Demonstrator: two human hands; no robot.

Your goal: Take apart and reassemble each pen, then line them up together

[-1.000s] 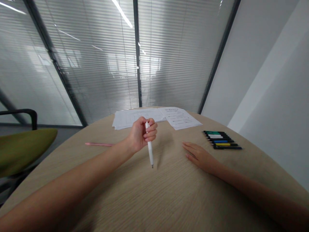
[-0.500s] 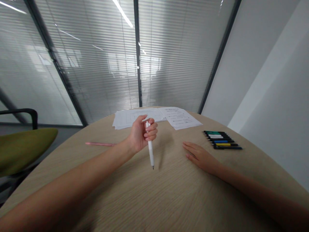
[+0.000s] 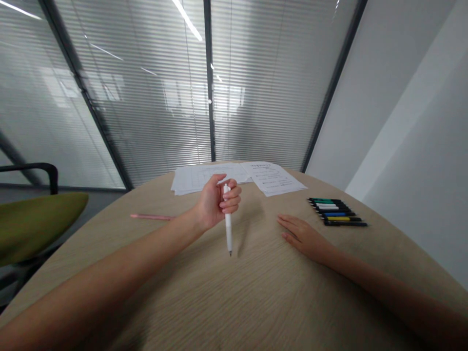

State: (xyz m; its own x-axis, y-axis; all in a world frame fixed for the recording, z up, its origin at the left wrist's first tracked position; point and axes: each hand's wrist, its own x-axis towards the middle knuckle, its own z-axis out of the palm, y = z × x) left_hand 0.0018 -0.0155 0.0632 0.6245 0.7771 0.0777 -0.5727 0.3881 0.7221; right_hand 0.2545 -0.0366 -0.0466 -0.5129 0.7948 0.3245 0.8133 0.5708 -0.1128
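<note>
A white pen (image 3: 228,231) is held in my left hand (image 3: 218,201), whose fingers wrap round its upper part. The pen hangs nearly upright with its dark tip pointing down, its shadow falling just to the right. The thumb lies loose above the pen's top end. My right hand (image 3: 302,238) rests flat on the wooden table (image 3: 241,302), fingers stretched out and holding nothing. To the right of that hand lies a row of several pens (image 3: 336,213) in black, green, white, blue and yellow.
Sheets of paper (image 3: 280,181) lie at the table's far edge, behind my left hand. A pink pencil-like stick (image 3: 149,217) is partly covered by my left forearm. On the left stands a green chair (image 3: 40,222); blinds and glass rise behind the table.
My left hand has shifted very slightly right, and the pen has swung a little, its tip moving left and closer to vertical. The right hand stays where it was.
</note>
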